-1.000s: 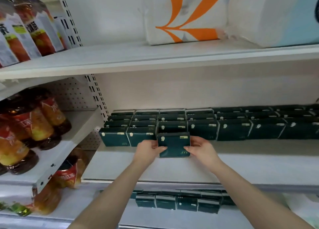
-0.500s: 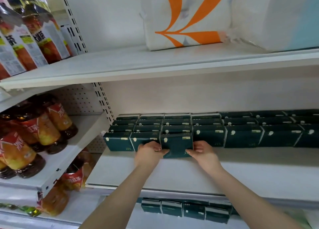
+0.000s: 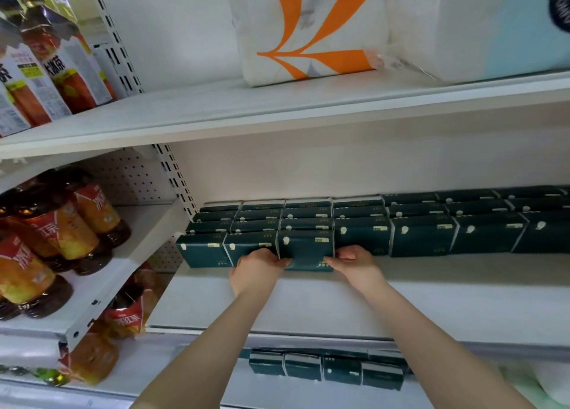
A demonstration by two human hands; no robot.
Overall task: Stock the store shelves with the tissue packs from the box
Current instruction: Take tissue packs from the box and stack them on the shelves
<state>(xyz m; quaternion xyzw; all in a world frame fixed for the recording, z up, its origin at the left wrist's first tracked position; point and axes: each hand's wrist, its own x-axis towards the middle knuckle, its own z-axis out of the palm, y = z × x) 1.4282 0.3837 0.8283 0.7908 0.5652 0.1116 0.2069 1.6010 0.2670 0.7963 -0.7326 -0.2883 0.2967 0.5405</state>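
Seen from the head camera, the tissue pack (image 3: 306, 248) was a dark green, soft-wrapped block with a small white mark at its upper left and a pale label at its upper right. It stood on the white shelf (image 3: 308, 303) in the front row, touching the neighbouring packs (image 3: 421, 235) on either side, its lower edge a little forward of theirs. The left hand (image 3: 257, 269) gripped its lower left corner and the right hand (image 3: 354, 263) its lower right corner, fingers curled. Similar rows stood behind it. Bottled tea (image 3: 61, 232) filled the shelves to the left.
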